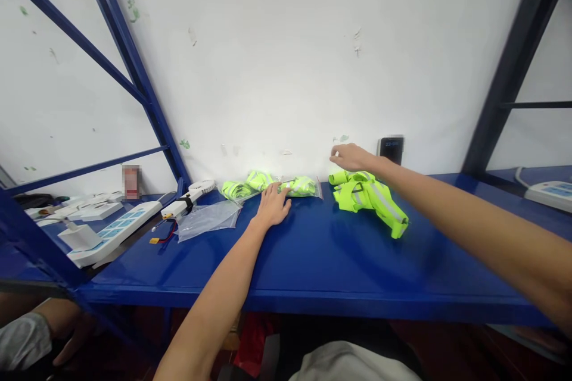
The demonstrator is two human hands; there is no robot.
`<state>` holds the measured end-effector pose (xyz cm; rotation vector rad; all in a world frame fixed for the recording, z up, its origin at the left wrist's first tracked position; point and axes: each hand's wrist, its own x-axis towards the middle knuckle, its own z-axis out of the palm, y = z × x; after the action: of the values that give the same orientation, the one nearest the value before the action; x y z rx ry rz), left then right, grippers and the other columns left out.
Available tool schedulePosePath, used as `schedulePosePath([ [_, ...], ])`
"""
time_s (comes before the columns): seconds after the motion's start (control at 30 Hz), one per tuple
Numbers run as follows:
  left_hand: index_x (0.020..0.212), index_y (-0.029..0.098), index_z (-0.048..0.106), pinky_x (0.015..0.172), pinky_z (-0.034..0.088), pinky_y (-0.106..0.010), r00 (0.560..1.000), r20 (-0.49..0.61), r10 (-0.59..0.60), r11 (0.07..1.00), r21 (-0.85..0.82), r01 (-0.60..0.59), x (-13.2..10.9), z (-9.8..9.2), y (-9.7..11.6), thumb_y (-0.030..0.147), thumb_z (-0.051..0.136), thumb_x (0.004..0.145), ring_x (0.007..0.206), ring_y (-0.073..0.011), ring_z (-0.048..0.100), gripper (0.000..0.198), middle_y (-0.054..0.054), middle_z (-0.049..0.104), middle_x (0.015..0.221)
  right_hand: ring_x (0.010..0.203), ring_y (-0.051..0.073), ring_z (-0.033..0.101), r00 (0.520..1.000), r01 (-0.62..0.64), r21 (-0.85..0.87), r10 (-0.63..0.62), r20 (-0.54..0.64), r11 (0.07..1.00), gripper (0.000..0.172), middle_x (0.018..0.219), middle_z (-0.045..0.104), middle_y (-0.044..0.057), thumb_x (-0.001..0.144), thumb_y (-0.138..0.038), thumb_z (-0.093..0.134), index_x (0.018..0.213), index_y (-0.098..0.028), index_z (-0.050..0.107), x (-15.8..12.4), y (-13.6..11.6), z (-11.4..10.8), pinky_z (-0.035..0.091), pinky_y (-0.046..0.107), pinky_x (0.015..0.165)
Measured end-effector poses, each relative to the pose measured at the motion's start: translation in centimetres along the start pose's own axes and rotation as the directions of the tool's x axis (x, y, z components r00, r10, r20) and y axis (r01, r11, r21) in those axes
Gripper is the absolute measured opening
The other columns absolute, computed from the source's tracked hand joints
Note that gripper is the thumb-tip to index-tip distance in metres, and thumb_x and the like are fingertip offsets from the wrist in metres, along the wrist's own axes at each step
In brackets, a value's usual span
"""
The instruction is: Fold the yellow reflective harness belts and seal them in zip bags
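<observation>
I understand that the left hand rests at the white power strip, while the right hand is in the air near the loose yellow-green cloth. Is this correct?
Not quite: the left hand is not at the white power strip but at the bagged yellow-green bundles, as the head view shows. The right hand is indeed in the air near the loose yellow-green cloth.

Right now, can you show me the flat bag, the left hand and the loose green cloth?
Flat bag (pixel 209 220): head view, on its clear middle.
Left hand (pixel 271 206): head view, on its back.
Loose green cloth (pixel 370 196): head view, near its middle.
</observation>
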<state>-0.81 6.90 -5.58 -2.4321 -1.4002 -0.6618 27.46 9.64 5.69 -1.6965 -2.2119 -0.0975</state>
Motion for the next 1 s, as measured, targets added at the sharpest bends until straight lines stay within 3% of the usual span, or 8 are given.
schedulePosePath([
  [0.1, 0.121, 0.024, 0.057, 0.106, 0.032, -0.047, 0.990, 0.038, 0.132, 0.991, -0.014, -0.132, 0.1, 0.1, 1.1, 0.033, 0.041, 0.092, 0.124, -0.0270, 0.043, 0.035, -0.010, 0.050, 0.127, 0.100, 0.031, 0.060, 0.998, -0.025, -0.093, 0.019, -0.059, 0.995, 0.043, 0.111, 0.067, 0.015, 0.092, -0.045, 0.037, 0.109, -0.017, 0.065, -0.9, 2.9, 0.3, 0.043, 0.044, 0.085],
  [0.17, 0.119, 0.025, 0.059, 0.106, 0.031, -0.048, 0.979, 0.096, 0.181, 0.983, -0.029, -0.179, 0.2, 0.4, 1.6, 0.035, 0.039, 0.093, 0.122, -0.0263, 0.045, 0.035, -0.009, 0.053, 0.125, 0.096, 0.031, 0.061, 0.999, -0.036, -0.125, 0.037, 0.004, 0.992, 0.044, 0.113, 0.065, 0.015, 0.090, -0.049, 0.040, 0.108, -0.018, 0.065, -1.5, 4.4, 1.0, 0.046, 0.041, 0.078],
  [0.3, 0.135, 0.028, 0.047, 0.108, 0.027, -0.056, 0.966, 0.202, 0.163, 0.986, -0.079, -0.149, 0.3, 1.1, 1.7, 0.041, 0.037, 0.094, 0.131, -0.0293, 0.037, 0.045, -0.010, 0.046, 0.138, 0.097, 0.032, 0.061, 0.982, -0.011, -0.153, 0.039, 0.183, 0.988, 0.050, 0.124, 0.057, 0.019, 0.085, -0.049, 0.048, 0.121, -0.017, 0.060, -2.1, 6.0, 2.0, 0.047, 0.039, 0.074],
  [0.4, 0.138, 0.031, 0.043, 0.108, 0.022, -0.062, 0.957, 0.261, 0.128, 0.987, -0.130, -0.097, 0.3, 1.3, 1.3, 0.044, 0.035, 0.094, 0.138, -0.0314, 0.030, 0.047, -0.009, 0.038, 0.147, 0.095, 0.031, 0.062, 0.980, -0.027, -0.080, 0.042, 0.194, 0.996, 0.055, 0.125, 0.055, 0.020, 0.085, -0.051, 0.049, 0.125, -0.015, 0.057, -2.3, 6.4, 1.5, 0.047, 0.039, 0.077],
  [0.57, 0.122, 0.024, 0.060, 0.106, 0.033, -0.051, 0.971, 0.158, 0.180, 0.966, -0.212, -0.145, 0.6, 0.6, 1.5, 0.039, 0.039, 0.093, 0.124, -0.0280, 0.047, 0.039, -0.010, 0.056, 0.128, 0.087, 0.031, 0.062, 0.981, 0.040, 0.023, -0.044, 0.188, 0.999, 0.049, 0.105, 0.065, 0.017, 0.080, -0.057, 0.054, 0.102, -0.016, 0.067, -4.9, 6.8, -0.2, 0.047, 0.040, 0.076],
  [0.63, 0.117, 0.022, 0.063, 0.103, 0.038, -0.044, 0.972, 0.103, 0.210, 0.945, -0.277, -0.174, 0.7, 0.2, 2.4, 0.038, 0.038, 0.094, 0.116, -0.0259, 0.052, 0.038, -0.010, 0.060, 0.120, 0.088, 0.031, 0.063, 0.956, 0.084, 0.114, -0.113, 0.272, 0.990, 0.048, 0.101, 0.067, 0.014, 0.072, -0.057, 0.063, 0.098, -0.018, 0.067, -7.0, 6.4, 0.0, 0.047, 0.038, 0.074],
  [0.8, 0.126, 0.022, 0.056, 0.103, 0.039, -0.040, 0.960, 0.038, 0.277, 0.851, -0.473, -0.227, 0.9, -0.6, 5.6, 0.041, 0.039, 0.094, 0.117, -0.0255, 0.053, 0.041, -0.009, 0.060, 0.125, 0.077, 0.026, 0.062, 0.944, 0.205, 0.269, -0.263, 0.201, 0.941, 0.050, 0.093, 0.067, 0.009, 0.072, -0.054, 0.065, 0.109, -0.020, 0.061, -11.2, 2.5, 1.6, 0.046, 0.034, 0.065],
  [1.0, 0.131, 0.021, 0.053, 0.102, 0.039, -0.041, 0.957, 0.111, 0.266, 0.773, -0.618, -0.143, 0.2, -1.8, 5.5, 0.051, 0.045, 0.091, 0.118, -0.0273, 0.053, 0.051, -0.011, 0.057, 0.130, 0.072, 0.022, 0.060, 0.885, 0.251, 0.407, -0.378, 0.270, 0.878, 0.058, 0.091, 0.066, 0.006, 0.073, -0.055, 0.065, 0.120, -0.022, 0.054, -10.0, -2.7, 2.7, 0.044, 0.031, 0.059],
])
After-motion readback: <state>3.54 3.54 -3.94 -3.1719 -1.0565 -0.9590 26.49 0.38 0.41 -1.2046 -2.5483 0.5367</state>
